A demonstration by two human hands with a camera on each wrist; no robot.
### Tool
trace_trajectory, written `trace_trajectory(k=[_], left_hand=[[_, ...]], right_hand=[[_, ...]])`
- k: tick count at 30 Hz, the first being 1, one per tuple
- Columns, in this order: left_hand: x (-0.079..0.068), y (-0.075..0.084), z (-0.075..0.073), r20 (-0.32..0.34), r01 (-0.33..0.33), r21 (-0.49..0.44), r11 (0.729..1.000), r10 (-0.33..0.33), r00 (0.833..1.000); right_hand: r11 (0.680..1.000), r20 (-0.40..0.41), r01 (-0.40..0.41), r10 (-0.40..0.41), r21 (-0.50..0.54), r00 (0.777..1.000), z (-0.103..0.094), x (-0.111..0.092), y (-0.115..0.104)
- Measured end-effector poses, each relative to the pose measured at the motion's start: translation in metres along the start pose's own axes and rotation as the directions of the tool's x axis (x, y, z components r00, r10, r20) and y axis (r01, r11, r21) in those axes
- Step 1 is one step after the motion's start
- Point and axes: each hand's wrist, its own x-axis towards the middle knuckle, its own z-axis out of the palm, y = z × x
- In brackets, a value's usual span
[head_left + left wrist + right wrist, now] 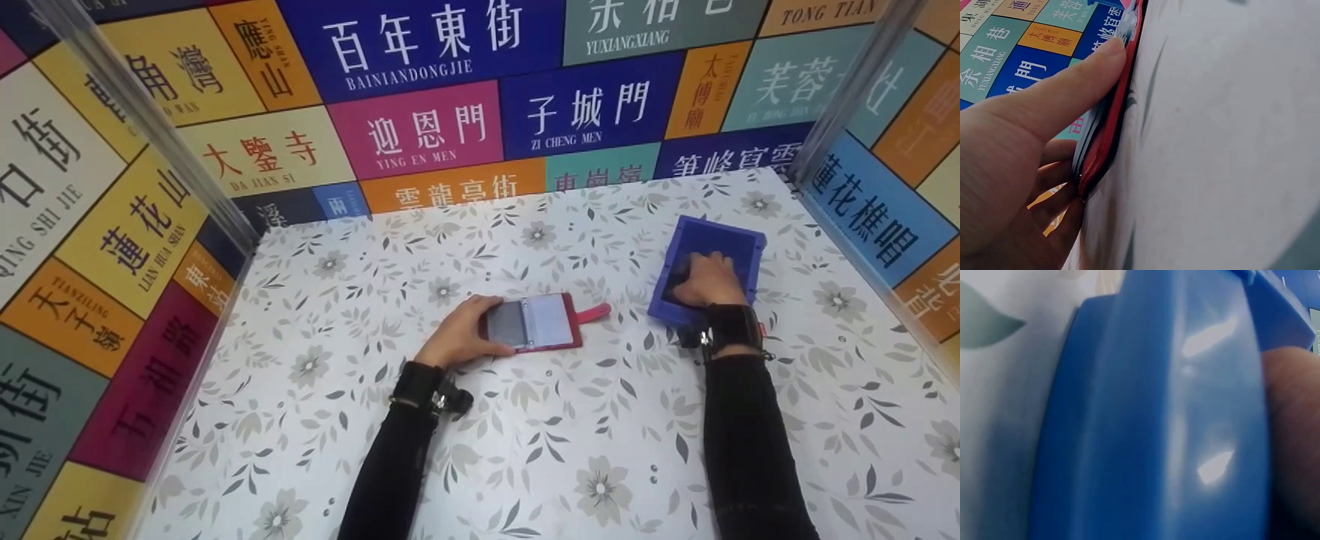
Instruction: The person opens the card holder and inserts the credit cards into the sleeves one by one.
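Note:
A small red card holder (551,321) lies spread open on the table, with clear plastic sleeves and a strap pointing right. My left hand (463,330) grips its left end, thumb along the near edge and fingers at the far edge. In the left wrist view the thumb of that hand (1033,146) presses the sleeves near the red cover (1111,132). Over to the right, my right hand (711,281) reaches down into a blue plastic box (660,296). Its fingertips are hidden inside. The box wall (1129,416) fills most of the right wrist view.
A white cloth (480,450) with grey flowers and leaves covers the table. Panels with colourful place-name signs (427,127) stand along the back and both sides. The blue box is near the back right corner.

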Motion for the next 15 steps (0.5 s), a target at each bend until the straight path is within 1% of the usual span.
trace_trajectory(k=[2, 4, 6, 8, 10, 11, 14, 15], left_hand=[[0.000, 0.000, 0.000, 0.001, -0.002, -0.002, 1.000, 0.002, 1.000], [0.001, -0.001, 0.001, 0.003, 0.000, -0.003, 1.000, 0.000, 1.000], [0.001, -0.001, 0.001, 0.002, 0.001, -0.003, 1.000, -0.001, 1.000], [0.001, -0.001, 0.001, 0.000, 0.002, -0.004, 1.000, -0.002, 1.000], [0.001, -0.001, 0.001, -0.001, 0.001, -0.006, 1.000, -0.001, 1.000], [0.002, -0.001, 0.001, -0.001, 0.002, -0.005, 1.000, -0.002, 1.000], [0.002, -0.001, 0.001, 0.001, 0.000, -0.002, 1.000, 0.000, 1.000], [0.001, -0.001, 0.000, 0.002, 0.002, -0.001, 1.000, -0.002, 1.000]], right_hand=[[1.000, -0.017, 0.015, -0.015, 0.023, 1.000, 0.001, 0.000, 0.001], [0.997, -0.050, 0.029, -0.026, 0.066, 0.998, 0.001, 0.000, 0.002], [0.991, -0.113, 0.045, -0.030, 0.129, 0.993, 0.000, 0.000, 0.001], [0.980, -0.196, 0.054, -0.016, 0.193, 0.980, -0.001, 0.000, 0.000], [0.968, -0.276, 0.059, 0.011, 0.245, 0.961, -0.003, 0.001, -0.002], [0.963, -0.321, 0.065, 0.024, 0.261, 0.947, -0.003, 0.001, -0.004], [0.951, -0.433, 0.052, 0.089, 0.304, 0.897, -0.006, 0.002, -0.007], [0.944, -0.468, 0.054, 0.111, 0.324, 0.877, -0.008, 0.002, -0.009]])
